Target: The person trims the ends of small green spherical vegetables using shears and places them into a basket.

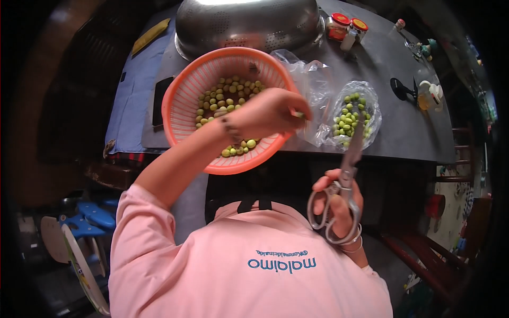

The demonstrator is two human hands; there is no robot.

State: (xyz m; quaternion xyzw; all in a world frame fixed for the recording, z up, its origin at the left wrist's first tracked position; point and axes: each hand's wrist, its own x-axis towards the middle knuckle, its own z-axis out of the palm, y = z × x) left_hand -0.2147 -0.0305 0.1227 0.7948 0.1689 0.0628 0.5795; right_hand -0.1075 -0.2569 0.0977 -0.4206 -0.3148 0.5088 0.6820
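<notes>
My left hand (284,110) is over the right rim of an orange plastic basket (226,170), pinching a small green fruit (298,114) that its fingers partly cover. Many round yellow-green fruits (222,96) lie in the basket, some of them hidden by my forearm. In my right hand (340,210) is a pair of metal kitchen scissors (348,175), fingers through the handle loops, blades pointing away from me and looking closed. The blade tips overlap the view of a clear plastic bag (375,115), spread open, with smaller bright green fruits (346,119) inside.
A large perforated steel colander (246,24) sits upside down behind the basket. Crumpled clear plastic (316,87) lies between basket and bag. Red-lidded jars (338,28) stand farther back. A dark phone-like slab (161,101) is by the basket's left side. The grey table's (405,139) front edge faces me.
</notes>
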